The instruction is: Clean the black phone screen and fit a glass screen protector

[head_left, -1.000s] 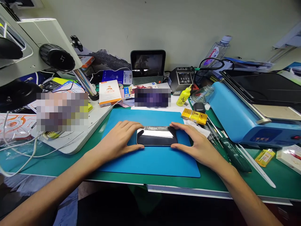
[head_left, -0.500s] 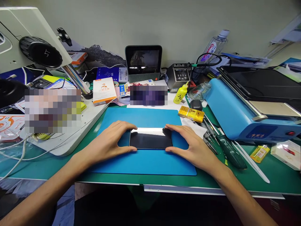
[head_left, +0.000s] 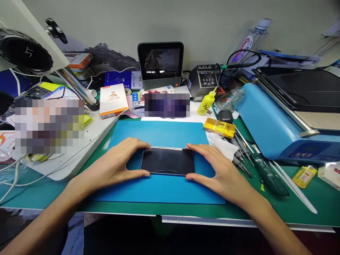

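Note:
A smartphone (head_left: 168, 161) with a dark, glossy screen lies sideways over a blue mat (head_left: 159, 189), screen facing up. My left hand (head_left: 119, 163) grips its left end, thumb on the near long edge and fingers on the far one. At the other end, my right hand (head_left: 216, 168) holds the phone the same way. Whether the phone rests on the mat or is raised slightly, I cannot tell.
Right of the mat lie a green-handled screwdriver (head_left: 268, 173), a white stick-like tool (head_left: 294, 187) and a blue machine (head_left: 268, 120). A yellow bottle (head_left: 206, 102) and a small screen device (head_left: 160, 65) stand behind. A microscope base (head_left: 77, 156) sits at left.
The phone's top tilts a little toward me, and the bright reflection on its screen has shrunk to a thin line along the far edge. The camera view has shifted slightly; both hands keep their hold.

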